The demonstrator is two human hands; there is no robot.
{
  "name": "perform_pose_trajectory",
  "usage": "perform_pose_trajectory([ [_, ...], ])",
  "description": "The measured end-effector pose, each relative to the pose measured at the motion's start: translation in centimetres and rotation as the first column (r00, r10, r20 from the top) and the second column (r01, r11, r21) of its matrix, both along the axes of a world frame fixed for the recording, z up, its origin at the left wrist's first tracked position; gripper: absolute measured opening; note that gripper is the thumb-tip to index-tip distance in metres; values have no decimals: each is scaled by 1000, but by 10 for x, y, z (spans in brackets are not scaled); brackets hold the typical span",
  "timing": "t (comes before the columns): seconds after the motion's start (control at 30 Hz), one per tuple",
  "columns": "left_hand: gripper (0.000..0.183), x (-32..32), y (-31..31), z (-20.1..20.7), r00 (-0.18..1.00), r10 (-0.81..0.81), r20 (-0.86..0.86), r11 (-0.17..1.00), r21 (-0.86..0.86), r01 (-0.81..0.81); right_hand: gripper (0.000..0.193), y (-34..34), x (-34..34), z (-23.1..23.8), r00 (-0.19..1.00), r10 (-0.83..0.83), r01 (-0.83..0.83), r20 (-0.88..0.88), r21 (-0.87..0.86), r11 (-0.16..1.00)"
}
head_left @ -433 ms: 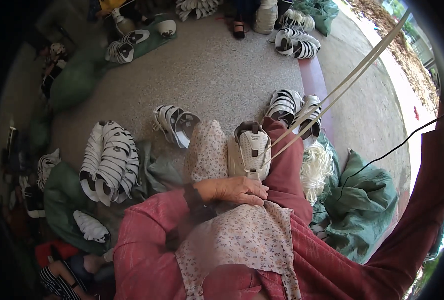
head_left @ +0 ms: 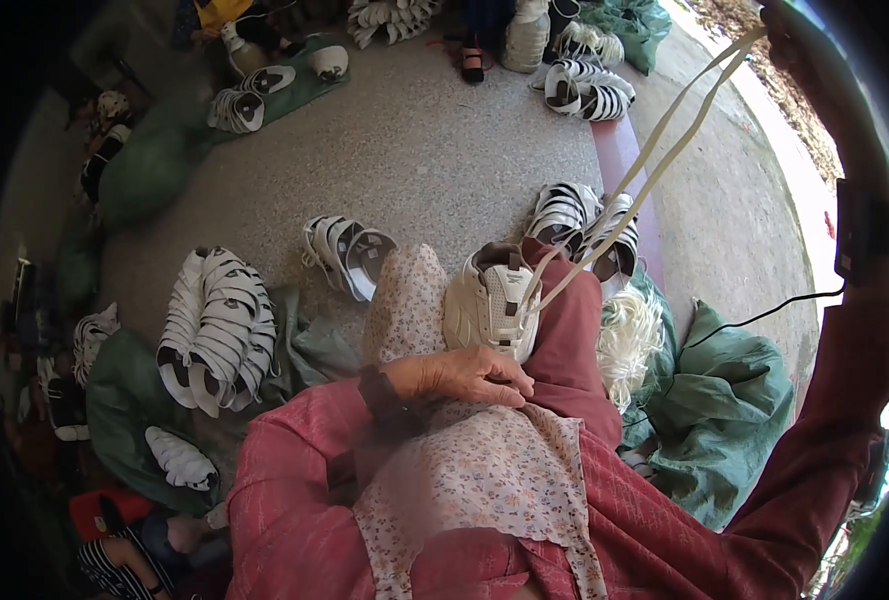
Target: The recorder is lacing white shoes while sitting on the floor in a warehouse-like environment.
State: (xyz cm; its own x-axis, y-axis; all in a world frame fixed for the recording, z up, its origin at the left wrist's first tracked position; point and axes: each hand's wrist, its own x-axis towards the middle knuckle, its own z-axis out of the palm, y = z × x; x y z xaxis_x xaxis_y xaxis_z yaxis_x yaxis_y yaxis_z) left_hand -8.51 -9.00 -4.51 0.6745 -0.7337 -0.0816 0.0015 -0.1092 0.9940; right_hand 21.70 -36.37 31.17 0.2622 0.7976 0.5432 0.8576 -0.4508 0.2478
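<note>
White sneaker (head_left: pixel 489 305) sits on the lap, left hand (head_left: pixel 459 375) just behind its heel, fingers (head_left: pixel 499 392) curled flat against it. Right hand (head_left: pixel 794 30), raised far beyond the sneaker, pinches both lace (head_left: pixel 654 160) ends taut. Lacing looks partly done; tying remains.

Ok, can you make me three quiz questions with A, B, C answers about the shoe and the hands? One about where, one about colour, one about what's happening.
1. Where does the white shoe rest?
A. on the person's lap
B. on the green sack
C. in a box

2. What colour are the laces?
A. black
B. cream
C. red

3. How are the laces?
A. coiled on the floor
B. tied in a bow
C. pulled up taut by the right hand

Answers: 1 A, it sits on the knee, with the left hand against its heel. 2 B, both strands look pale cream. 3 C, they run straight from shoe to raised hand.
</note>
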Motion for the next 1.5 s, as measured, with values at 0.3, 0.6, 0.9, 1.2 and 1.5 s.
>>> perform_pose_trajectory([
  [0.3, 42, 41, 46, 14, 684, 416, 599, 790, 135, -599, 32, 83, -99, -300, 75, 317, 280, -945, 325, 903],
  [0.6, 60, 38, 79, -16, 863, 402, 306, 848, 231, -477, 24, 153, -179, -411, 489, 156, 301, -858, 335, 893],
  [0.9, 24, -2, 40, -19, 445, 274, 853, 770, 83, -633, 22, 148, -176, -416, 480, 102, 350, -871, 297, 888],
  [1.2, 15, -2, 19, -13, 439, 222, 871, 718, 158, -678, 22, 150, -175, -417, 376, 141, 447, -916, 312, 838],
  [1.5, 13, -6, 3, 5, 644, 198, 739, 669, 378, -640, 20, 149, -180, -416, 520, 121, 412, -845, 373, 831],
])
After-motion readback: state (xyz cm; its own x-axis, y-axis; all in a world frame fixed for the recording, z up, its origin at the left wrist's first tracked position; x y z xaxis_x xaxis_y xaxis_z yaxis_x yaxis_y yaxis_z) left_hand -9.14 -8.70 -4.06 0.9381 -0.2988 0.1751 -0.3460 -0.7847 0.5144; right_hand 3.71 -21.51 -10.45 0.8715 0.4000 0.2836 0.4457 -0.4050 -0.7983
